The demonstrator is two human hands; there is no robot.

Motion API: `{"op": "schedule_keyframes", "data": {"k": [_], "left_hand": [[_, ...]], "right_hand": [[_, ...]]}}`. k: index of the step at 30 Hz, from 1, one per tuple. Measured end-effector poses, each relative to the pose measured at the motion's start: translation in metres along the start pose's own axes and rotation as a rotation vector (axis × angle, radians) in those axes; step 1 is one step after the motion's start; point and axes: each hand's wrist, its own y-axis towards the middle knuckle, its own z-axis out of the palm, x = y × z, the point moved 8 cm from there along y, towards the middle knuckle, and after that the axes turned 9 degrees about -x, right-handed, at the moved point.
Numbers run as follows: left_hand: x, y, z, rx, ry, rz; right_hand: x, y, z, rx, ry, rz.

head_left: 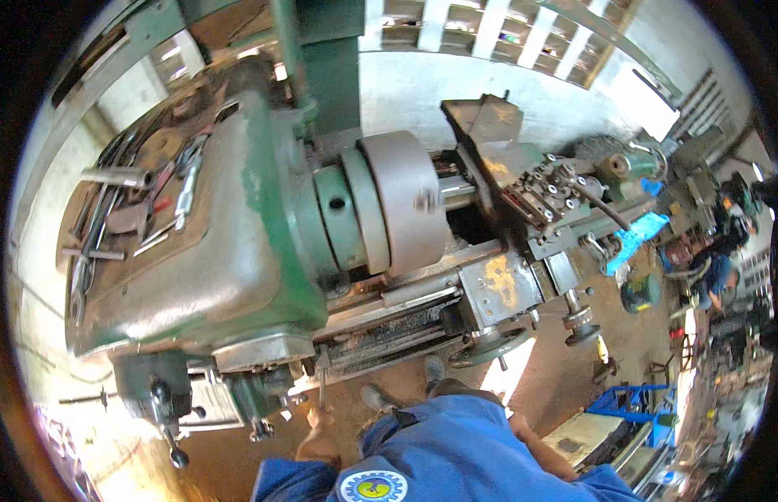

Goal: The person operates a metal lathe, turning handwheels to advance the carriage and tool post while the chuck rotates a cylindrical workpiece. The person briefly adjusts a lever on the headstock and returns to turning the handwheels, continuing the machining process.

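Note:
My left hand point(319, 418) is low in front of the lathe, below the headstock point(180, 276). Its fingers close around the lower end of a thin upright lever point(323, 386). My right forearm point(544, 450) hangs at my side; the hand is mostly hidden at my blue shirt point(439, 452), so its fingers cannot be made out. Above my hands sits the large grey chuck point(406, 201), its rim slightly smeared. The carriage point(498, 289) with its handwheel point(488, 347) lies to the right of the chuck, and the tool post point(552, 192) stands farther back.
Wrenches and other hand tools point(146, 192) lie on top of the headstock. Ball-ended levers point(161, 393) stick out at its front left. A blue cloth point(636, 243) hangs near the tailstock point(627, 165). A green bucket point(640, 294) and blue rack point(632, 406) stand at right; a person point(717, 280) is beyond.

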Motion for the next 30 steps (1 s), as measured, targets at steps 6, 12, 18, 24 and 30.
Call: {"op": "schedule_keyframes", "data": {"k": [6, 12, 18, 24, 30], "left_hand": [[0.016, -0.043, -0.014, 0.078, 0.152, -0.370], [-0.147, -0.140, -0.041, 0.786, 0.848, 0.148], [-0.436, -0.263, -0.123, 0.769, 0.164, 0.608], [-0.573, -0.287, -0.263, -0.618, -0.034, 1.037], [-0.571, -0.252, -0.308, -1.114, -0.003, 0.901]], "right_hand": [[0.003, 0.038, -0.017, 0.287, -0.584, -0.206], [0.073, 0.085, -0.042, 0.560, -0.466, -0.477], [0.315, -0.018, -0.159, 0.666, -0.322, -0.773], [0.578, -0.201, -0.266, 0.427, 0.311, -1.526], [0.752, -0.276, -0.296, -0.307, 0.311, -1.583]]}}
